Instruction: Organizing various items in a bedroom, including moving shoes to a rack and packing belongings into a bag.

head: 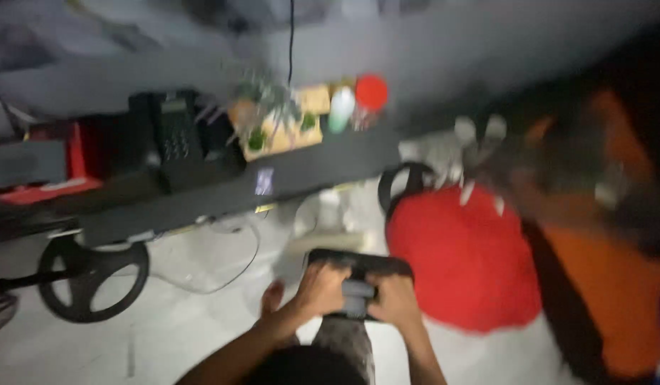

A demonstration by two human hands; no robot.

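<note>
Black pad (358, 265), low over the pale floor (173, 328): I see my left hand (321, 289) and right hand (394, 299) both clenched on it. Blur suggests fast motion; it might slip.

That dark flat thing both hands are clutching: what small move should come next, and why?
Probably just hold steady. Left hand and right hand each have a grip on the dark flat thing, but the picture is too blurred to show more.

Small pale rectangular label (263, 181) on the dark bench (223, 196) edge, below the desk telephone's grey screen (173, 106).
</note>
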